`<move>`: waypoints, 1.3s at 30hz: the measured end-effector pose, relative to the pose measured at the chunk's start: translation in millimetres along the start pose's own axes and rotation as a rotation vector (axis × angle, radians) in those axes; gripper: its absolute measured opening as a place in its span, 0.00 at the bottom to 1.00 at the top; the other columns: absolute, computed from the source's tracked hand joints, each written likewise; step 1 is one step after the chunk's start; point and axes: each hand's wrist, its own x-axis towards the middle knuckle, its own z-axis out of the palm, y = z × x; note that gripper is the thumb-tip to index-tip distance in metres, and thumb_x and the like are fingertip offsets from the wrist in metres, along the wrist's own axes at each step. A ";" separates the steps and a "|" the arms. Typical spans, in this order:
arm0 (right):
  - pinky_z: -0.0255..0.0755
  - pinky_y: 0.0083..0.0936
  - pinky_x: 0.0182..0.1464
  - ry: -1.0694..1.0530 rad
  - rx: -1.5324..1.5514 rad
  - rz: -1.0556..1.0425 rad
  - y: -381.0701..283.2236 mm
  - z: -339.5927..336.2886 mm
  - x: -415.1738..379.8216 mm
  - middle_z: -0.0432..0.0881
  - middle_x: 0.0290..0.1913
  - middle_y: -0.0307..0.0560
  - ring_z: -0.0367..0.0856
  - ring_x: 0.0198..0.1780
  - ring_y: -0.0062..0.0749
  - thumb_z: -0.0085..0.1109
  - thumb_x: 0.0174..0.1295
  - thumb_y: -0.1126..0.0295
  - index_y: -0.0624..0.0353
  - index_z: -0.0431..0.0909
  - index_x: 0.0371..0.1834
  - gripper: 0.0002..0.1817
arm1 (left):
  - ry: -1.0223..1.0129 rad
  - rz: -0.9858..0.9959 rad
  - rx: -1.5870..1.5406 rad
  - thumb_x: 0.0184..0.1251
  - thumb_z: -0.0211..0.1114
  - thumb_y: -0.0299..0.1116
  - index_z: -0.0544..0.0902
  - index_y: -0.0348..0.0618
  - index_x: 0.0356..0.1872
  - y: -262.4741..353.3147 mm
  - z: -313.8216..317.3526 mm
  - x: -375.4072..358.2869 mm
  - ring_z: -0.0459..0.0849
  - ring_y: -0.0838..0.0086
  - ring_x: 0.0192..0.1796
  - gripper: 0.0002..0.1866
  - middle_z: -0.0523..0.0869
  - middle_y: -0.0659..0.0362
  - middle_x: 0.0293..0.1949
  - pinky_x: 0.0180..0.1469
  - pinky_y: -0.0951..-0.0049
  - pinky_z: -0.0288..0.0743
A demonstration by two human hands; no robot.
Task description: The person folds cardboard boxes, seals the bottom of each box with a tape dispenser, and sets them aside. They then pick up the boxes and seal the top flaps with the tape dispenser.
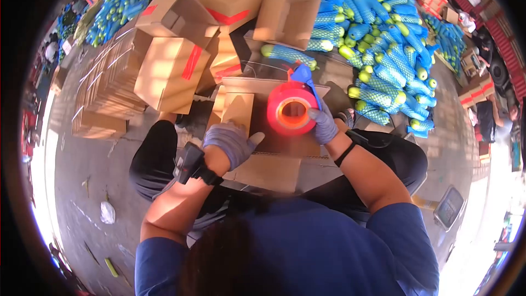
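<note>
Tape dispenser (292, 108) is gripped by right hand (324, 123) fingers at box's (268, 167) 1 o'clock, while flaps are pinned flat under left hand (230, 141), fingers spread open.

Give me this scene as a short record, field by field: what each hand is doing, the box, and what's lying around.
left hand: gloved, pressed flat on the flaps of the cardboard box
right hand: gloved, holding the tape dispenser with its red roll over the box
box position: on the person's lap, flaps folded shut
taped boxes: heaped ahead, sealed with red tape
flat cardboard: stacked at the left
produce: green pieces in blue net sleeves, piled on the floor to the right
</note>
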 end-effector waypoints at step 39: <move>0.73 0.38 0.59 -0.094 -1.238 0.098 -102.9 94.0 -44.6 0.75 0.57 0.58 0.78 0.57 0.50 0.76 0.51 0.62 0.65 0.67 0.67 0.41 | 0.568 0.328 -0.406 0.58 0.65 0.30 0.83 0.38 0.46 -1.5 62.3 23.1 0.78 0.50 0.58 0.14 0.82 0.48 0.52 0.65 0.54 0.72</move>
